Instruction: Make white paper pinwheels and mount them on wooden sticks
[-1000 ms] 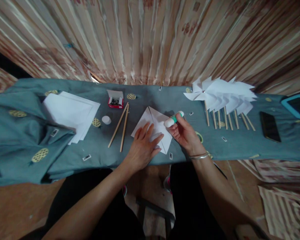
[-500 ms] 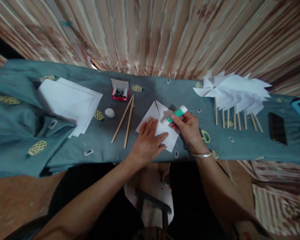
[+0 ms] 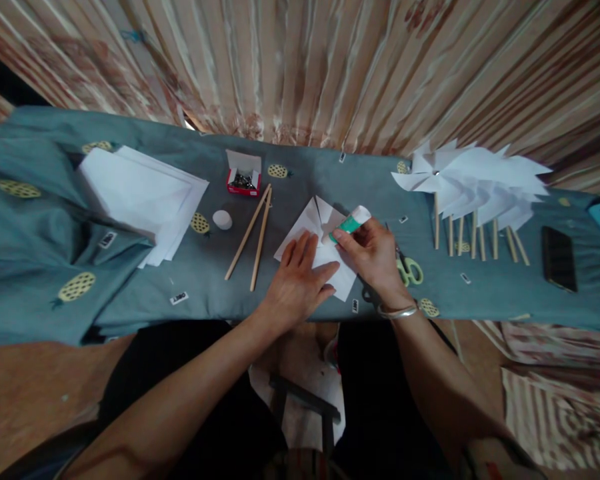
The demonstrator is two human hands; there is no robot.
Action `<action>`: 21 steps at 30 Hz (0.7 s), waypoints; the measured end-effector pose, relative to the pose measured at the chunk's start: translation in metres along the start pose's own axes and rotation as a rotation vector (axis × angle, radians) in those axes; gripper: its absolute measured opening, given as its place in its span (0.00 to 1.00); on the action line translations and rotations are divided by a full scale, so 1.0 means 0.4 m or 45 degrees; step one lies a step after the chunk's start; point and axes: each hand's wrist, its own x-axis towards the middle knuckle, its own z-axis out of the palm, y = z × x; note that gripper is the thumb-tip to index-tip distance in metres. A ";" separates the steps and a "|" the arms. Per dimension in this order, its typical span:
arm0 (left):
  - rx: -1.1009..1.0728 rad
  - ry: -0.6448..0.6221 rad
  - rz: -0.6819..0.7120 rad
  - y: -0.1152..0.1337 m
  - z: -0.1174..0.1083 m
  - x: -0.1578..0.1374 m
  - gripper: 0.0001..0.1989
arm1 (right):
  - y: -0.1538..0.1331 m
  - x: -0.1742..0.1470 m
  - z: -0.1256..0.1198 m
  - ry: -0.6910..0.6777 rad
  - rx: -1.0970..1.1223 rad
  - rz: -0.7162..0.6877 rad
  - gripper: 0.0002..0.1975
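Evidently, the paper point(image 3: 325, 254) lies beneath the left fingers point(image 3: 309, 251)

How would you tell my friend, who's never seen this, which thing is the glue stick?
Start at the long blue-green pineapple-print tablecloth. Near its middle, find the person's right hand, with the silver bangle, beside the cut white paper; it holds the glue stick. It is the chunky white-and-green tube, unlike the nearby scissors with pale green loop handles.

The glue stick point(image 3: 353, 221) is green and white, the square paper point(image 3: 305, 219) white, the pinwheels point(image 3: 480, 177) white on tan sticks point(image 3: 437, 227). Yellow pineapples point(image 3: 77, 287) dot the grey-blue tablecloth point(image 3: 315, 175). The scissor handles point(image 3: 407, 264) are pale yellow-green; the curtain point(image 3: 300, 67) is beige with reddish-brown patches.
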 end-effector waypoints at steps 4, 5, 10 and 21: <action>0.006 0.005 0.004 0.001 0.001 0.002 0.20 | -0.009 -0.004 0.001 0.104 -0.274 -0.211 0.15; 0.008 0.006 0.005 0.001 0.001 0.002 0.20 | -0.012 -0.005 0.001 0.113 -0.340 -0.239 0.14; 0.010 0.020 0.018 0.000 0.003 0.000 0.21 | -0.024 -0.008 0.000 0.173 -0.606 -0.297 0.12; 0.015 0.015 0.014 -0.002 0.006 -0.002 0.20 | -0.031 -0.019 -0.002 0.189 -0.641 -0.338 0.12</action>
